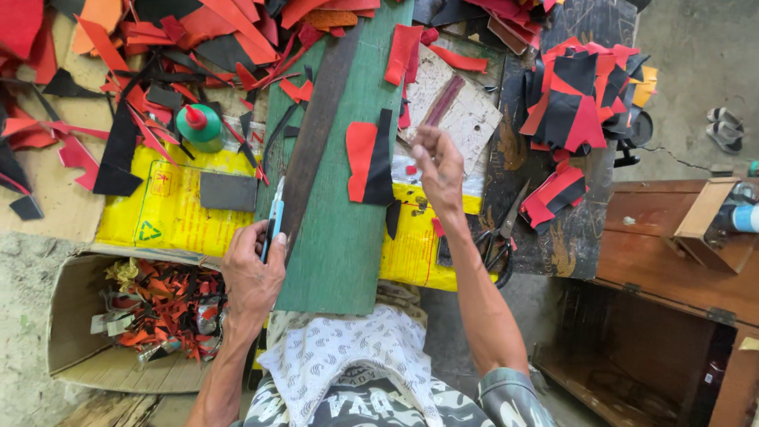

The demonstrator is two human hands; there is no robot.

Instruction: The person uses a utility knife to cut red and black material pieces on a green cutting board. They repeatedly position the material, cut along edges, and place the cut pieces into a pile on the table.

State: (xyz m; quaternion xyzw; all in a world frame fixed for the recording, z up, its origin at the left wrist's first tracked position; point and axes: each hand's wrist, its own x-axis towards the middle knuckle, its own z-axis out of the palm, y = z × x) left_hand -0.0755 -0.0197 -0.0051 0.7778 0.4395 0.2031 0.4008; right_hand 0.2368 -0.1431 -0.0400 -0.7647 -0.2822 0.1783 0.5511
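Head view: the left hand [251, 273] grips a blue knife [273, 225] at the green board's [340, 237] left edge. The right hand [437, 162], fingers pinched on something too small to tell, hovers beside a red-black piece [370, 164] lying mid-board. Likely trimming; next needs steady placement.

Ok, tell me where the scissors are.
The scissors lie on the dark table right of the green board, just past the right hand's forearm, below a small red-and-black stack of cut pieces.
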